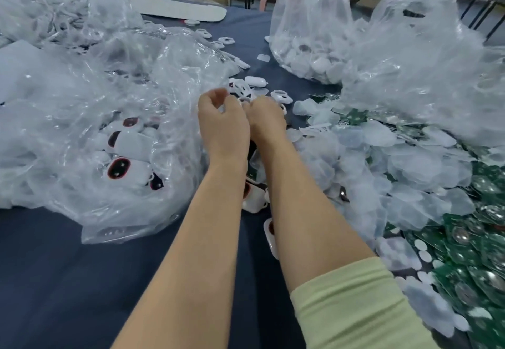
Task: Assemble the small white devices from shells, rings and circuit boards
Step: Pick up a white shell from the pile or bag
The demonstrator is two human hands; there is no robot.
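Currently left hand (222,122) and right hand (264,117) are curled together mid-surface by loose rings (281,96); can't tell what they grip. Risk: tiny part slips unseen under plastic bag (109,97); circuit boards (486,255) sit at right edge.

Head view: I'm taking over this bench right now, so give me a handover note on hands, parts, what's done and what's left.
Left hand: fingers curled over the loose rings; whether it grips one cannot be told.
Right hand: beside it, fingertips hidden.
Circuit boards heaped on the right; shells in the far bag.
Done: finished devices in the left bag, a few more on the blue cloth.
Left: many loose parts to assemble.
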